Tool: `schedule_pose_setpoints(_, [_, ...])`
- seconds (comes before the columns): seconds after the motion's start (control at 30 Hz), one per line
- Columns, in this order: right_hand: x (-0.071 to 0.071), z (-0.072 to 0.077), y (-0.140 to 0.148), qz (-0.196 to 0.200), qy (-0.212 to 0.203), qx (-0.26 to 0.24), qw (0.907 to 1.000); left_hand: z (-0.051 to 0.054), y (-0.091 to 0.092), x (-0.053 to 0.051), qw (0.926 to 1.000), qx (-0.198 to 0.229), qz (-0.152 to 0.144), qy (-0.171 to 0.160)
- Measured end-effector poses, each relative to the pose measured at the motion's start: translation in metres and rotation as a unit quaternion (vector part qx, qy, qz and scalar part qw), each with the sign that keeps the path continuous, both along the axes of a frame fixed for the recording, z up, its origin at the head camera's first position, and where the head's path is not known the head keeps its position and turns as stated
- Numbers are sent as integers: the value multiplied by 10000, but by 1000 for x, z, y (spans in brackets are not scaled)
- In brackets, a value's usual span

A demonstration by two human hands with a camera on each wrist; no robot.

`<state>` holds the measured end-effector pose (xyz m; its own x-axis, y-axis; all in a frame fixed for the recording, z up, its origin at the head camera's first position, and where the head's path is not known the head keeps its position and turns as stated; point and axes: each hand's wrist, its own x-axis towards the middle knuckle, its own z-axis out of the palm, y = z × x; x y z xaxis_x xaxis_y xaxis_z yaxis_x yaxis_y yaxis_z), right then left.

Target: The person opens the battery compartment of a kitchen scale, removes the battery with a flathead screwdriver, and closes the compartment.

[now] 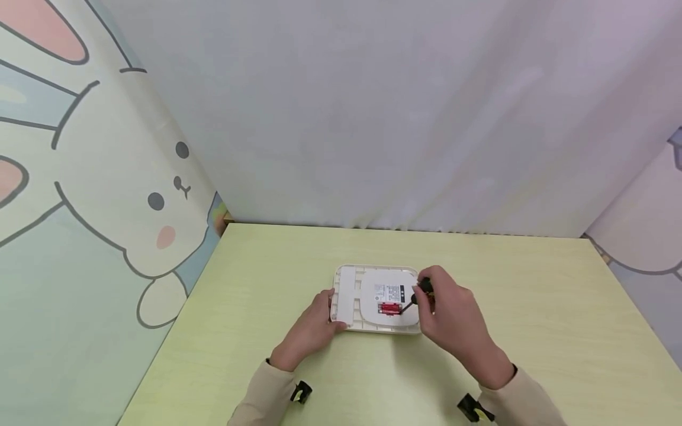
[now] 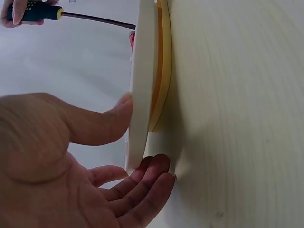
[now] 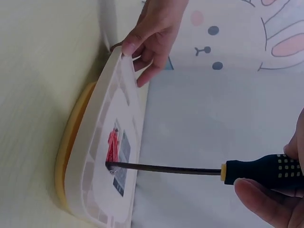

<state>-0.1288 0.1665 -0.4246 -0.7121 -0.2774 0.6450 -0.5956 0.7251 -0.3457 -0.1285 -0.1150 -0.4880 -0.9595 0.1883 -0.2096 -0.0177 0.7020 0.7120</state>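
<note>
A flat white plastic device (image 1: 350, 296) with rounded corners lies underside up on the table, raised on a yellow-orange part (image 2: 164, 61) beneath it. Red batteries (image 1: 390, 309) sit in its small open compartment, beside a printed label. My left hand (image 1: 315, 325) grips the device's left edge, thumb on top and fingers under the rim. In my right hand (image 1: 450, 313) is a screwdriver (image 3: 259, 172) with a dark green handle and yellow collar. Its shaft slants down to the left, and the tip meets the end of the batteries in the compartment.
The pale wooden table (image 1: 256, 266) spreads around the device on all sides. A grey-white curtain (image 1: 373, 118) hangs behind its far edge. Rabbit-printed panels (image 1: 106, 177) stand at the left and right. Dark clips (image 1: 301, 391) sit at both sleeves.
</note>
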Motion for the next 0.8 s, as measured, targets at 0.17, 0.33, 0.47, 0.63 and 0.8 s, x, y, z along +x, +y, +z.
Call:
schedule_pose_setpoints(0.17, [-8, 7, -9, -177, -421, 9, 9990, 0, 0, 0, 10000, 67, 49, -42])
schedule_pose_setpoints(0.33, [-8, 3, -2, -368, -899, -272, 9949, -2, 0, 2, 9999, 9, 87, -80])
schedule_pose_setpoints(0.47, [-7, -3, 9, -416, -1057, -859, 9898, -2, 0, 2, 10000, 39, 79, -46])
schedule_pose_setpoints(0.63, [-6, -16, 29, -399, -1638, -2074, 9636, -1, 1, 2, 9999, 106, 44, -48])
schedule_pose_setpoints(0.8, [-1, -37, 46, -508, -1707, -3180, 9312, -1, 2, 1, 9999, 98, 44, -30])
